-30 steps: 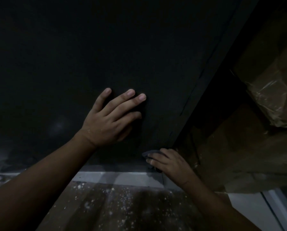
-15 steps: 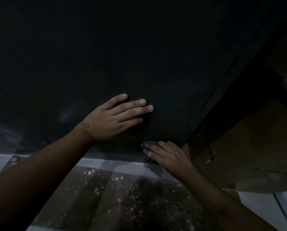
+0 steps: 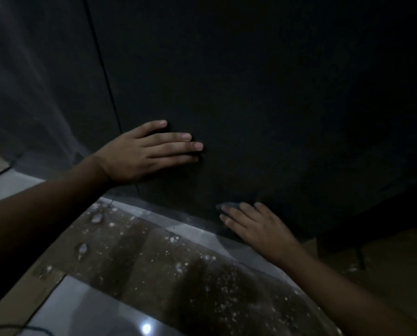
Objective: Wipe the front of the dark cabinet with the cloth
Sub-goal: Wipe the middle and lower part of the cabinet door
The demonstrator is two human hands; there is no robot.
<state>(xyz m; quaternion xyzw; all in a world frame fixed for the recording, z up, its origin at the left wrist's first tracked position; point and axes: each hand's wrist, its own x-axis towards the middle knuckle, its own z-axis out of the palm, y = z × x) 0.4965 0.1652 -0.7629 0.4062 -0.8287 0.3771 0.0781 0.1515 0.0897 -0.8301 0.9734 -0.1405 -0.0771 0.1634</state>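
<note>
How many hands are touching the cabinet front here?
2. The left hand lies flat on the cabinet panel; the right hand is lower, at the bottom edge, pressing the cloth against it.

The matte black, flat-fronted cabinet [image 3: 263, 93] stands upright across the far side of the scene, with 1 thin vertical seam [image 3: 105, 76] toward its left. The small pale grey cloth [image 3: 228, 205] lies pressed against the cabinet's lower front, right of centre, mostly covered by the fingers of the right hand [image 3: 255, 226].

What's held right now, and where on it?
Left hand lies flat on the cabinet front, holding nothing. Right hand presses the cloth to the cabinet under straight fingers; only the cloth's edge shows.
</note>
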